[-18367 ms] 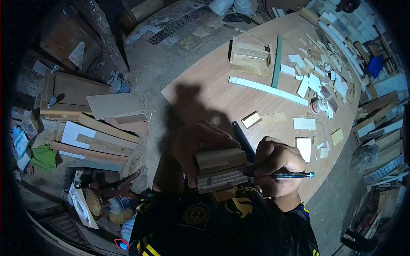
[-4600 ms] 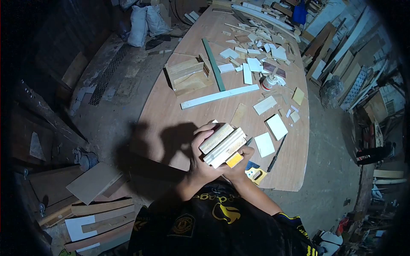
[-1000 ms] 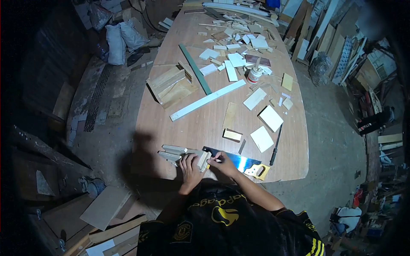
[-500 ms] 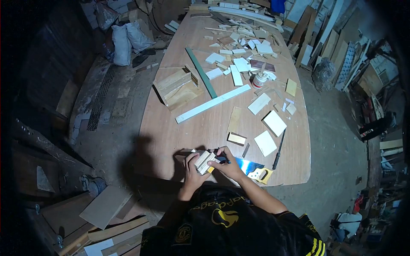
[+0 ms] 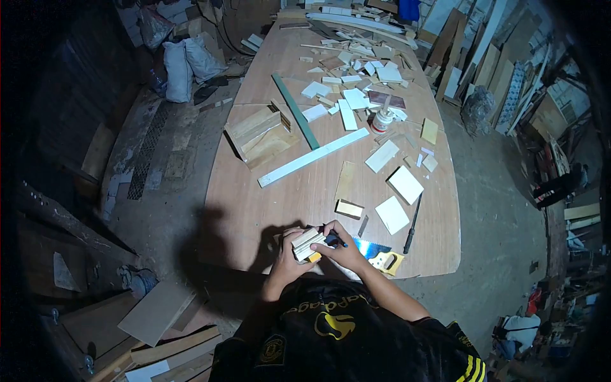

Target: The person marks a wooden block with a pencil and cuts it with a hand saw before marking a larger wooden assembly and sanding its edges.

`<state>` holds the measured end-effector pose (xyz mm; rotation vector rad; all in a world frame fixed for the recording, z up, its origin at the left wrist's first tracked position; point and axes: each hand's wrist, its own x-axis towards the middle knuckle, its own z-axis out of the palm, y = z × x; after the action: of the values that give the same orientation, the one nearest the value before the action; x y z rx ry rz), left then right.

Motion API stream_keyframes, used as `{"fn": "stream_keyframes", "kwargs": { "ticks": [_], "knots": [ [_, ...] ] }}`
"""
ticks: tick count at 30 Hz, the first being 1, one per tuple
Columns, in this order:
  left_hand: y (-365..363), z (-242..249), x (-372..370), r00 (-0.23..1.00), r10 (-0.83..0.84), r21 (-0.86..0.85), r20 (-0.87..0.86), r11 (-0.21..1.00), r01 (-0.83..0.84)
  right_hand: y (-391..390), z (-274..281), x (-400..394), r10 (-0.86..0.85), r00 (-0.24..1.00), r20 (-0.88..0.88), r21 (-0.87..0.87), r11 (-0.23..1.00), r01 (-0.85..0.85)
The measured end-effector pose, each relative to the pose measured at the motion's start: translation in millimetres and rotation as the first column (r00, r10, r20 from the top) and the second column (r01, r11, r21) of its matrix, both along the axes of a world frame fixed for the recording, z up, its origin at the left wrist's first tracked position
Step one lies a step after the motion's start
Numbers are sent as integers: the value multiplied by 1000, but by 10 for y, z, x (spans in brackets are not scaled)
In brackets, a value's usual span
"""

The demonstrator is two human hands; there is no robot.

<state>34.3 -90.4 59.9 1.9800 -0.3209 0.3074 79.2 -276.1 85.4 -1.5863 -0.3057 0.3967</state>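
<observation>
Turned since a second ago, the bundle of wood pieces [image 5: 306, 244] shows its ends between the left fingers [image 5: 289, 237], clasping one side, and the right fingers [image 5: 333, 225], which hold a dark pen [image 5: 344, 243], thumb against the wood. It looks stiff and light, probably safest squeezed across its sides. Just right of the fingers, a saw [image 5: 374, 249] on the table [image 5: 286, 204] stands in the way, with a small block [image 5: 349, 208] beyond them

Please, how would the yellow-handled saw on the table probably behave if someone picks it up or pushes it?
Pushed, the saw would probably slide rather than roll, since it lies flat on the table. Its blade looks thin, so it may flex a little when lifted by the handle. The toothed edge could snag on something.
</observation>
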Motion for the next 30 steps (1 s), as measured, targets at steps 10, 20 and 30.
{"fn": "stream_keyframes", "kwargs": {
  "ticks": [10, 20, 30],
  "knots": [
    [-75, -95, 40, 999, -26, 6, 37, 1000, 26, -72, -81, 55, -18, 999, -46, 100, 995, 23],
    [-54, 20, 8, 997, -75, 58, -9, 995, 75, -122, -120, 12, -21, 993, -119, 121, 992, 36],
    [-18, 150, -6, 996, -58, 101, -63, 993, 64, -83, -36, 10, -36, 992, -124, 82, 996, 47]
  ]
}}
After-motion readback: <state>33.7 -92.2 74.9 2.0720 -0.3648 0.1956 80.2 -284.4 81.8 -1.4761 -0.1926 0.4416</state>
